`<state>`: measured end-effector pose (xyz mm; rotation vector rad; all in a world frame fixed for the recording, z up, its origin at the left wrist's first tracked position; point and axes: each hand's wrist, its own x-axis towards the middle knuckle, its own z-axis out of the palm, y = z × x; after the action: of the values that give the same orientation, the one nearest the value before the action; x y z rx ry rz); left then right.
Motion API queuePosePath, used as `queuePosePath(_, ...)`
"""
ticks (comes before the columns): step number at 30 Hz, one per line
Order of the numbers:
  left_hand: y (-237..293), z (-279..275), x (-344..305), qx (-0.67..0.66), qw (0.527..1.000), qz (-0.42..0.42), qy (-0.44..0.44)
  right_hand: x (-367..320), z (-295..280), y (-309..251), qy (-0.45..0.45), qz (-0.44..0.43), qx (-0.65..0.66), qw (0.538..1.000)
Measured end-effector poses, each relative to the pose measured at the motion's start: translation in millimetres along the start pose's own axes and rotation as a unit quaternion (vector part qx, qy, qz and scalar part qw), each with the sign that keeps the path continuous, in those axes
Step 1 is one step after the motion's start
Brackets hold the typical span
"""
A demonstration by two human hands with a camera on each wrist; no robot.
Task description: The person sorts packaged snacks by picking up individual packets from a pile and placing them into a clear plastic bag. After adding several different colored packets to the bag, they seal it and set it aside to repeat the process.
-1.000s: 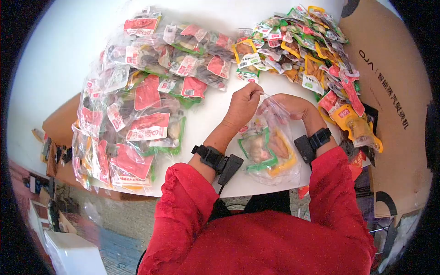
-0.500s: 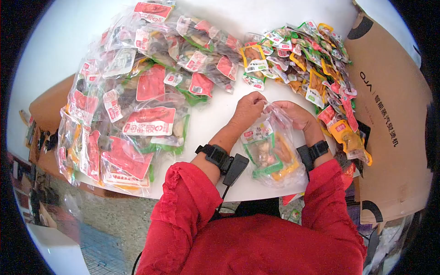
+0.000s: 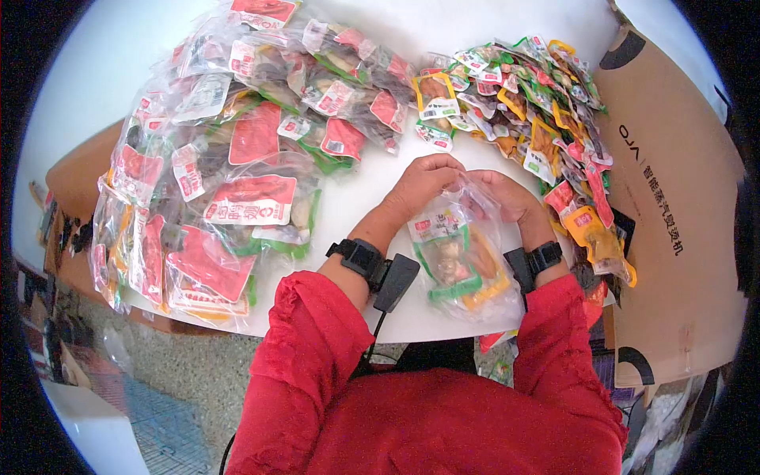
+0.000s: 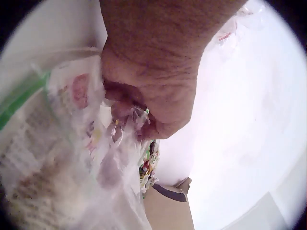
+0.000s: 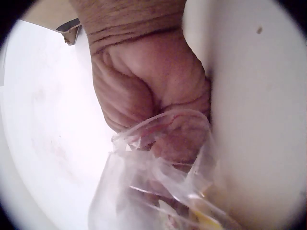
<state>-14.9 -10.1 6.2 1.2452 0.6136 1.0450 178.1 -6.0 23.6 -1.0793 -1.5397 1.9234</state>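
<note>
A clear plastic bag [image 3: 511,297] lies upright toward me at the table's front, with a green-edged food packet [image 3: 450,265] and a yellow-edged food packet [image 3: 497,294] inside. My left hand [image 3: 425,186] pinches the bag's top edge from the left. On the other side my right hand [image 3: 507,195] grips the same edge. Close up in the left wrist view, the left hand's [image 4: 153,76] fingers curl round bunched film. In the right wrist view, the bag's film [image 5: 129,177] covers the fingertips of the right hand [image 5: 144,81].
Filled clear bags with red-labelled packets [image 3: 253,200] are heaped on the left of the white table [image 3: 372,214]. Loose small food packets [image 3: 546,142] form a pile at the back right. A large brown carton [image 3: 673,261] stands along the right edge.
The view has tilted, so the table sits differently in it. Both hands stay at the bag's top; the left hand's fingers have folded lower over the edge.
</note>
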Motion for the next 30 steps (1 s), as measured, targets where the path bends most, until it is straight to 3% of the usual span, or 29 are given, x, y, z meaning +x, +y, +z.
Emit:
queuePosePath(4, 5.9, -4.8, -2.2, 0.03, 0.999, -0.007, -0.027, -2.6, 4.5, -2.5, 0.012, -0.006, 0.014, 1.0)
queuePosePath(7, 7.8, -5.9, -4.0, 0.021, 0.999, -0.006, -0.042, -1.6, 3.5, -3.3, -0.032, 0.007, 0.03, 0.999)
queuePosePath(10, 9.5, -2.0, -6.5, 0.061, 0.997, -0.009, -0.036, 1.1, -0.1, 2.7, 0.013, -0.002, 0.012, 1.0)
queuePosePath(16, 6.4, 0.9, -4.8, 0.013, 0.999, -0.046, -0.009, -1.7, 8.4, -4.9, 0.015, -0.008, -0.013, 1.0)
queuePosePath(18, 6.8, 0.4, -4.2, 0.046, 0.998, -0.042, -0.003, -2.7, 8.6, -8.2, 0.017, 0.01, -0.086, 0.996)
queuePosePath(30, 3.4, 0.8, -3.4, 0.058, 0.997, -0.045, -0.02, -1.4, 5.1, -3.1, -0.005, 0.01, -0.089, 0.996)
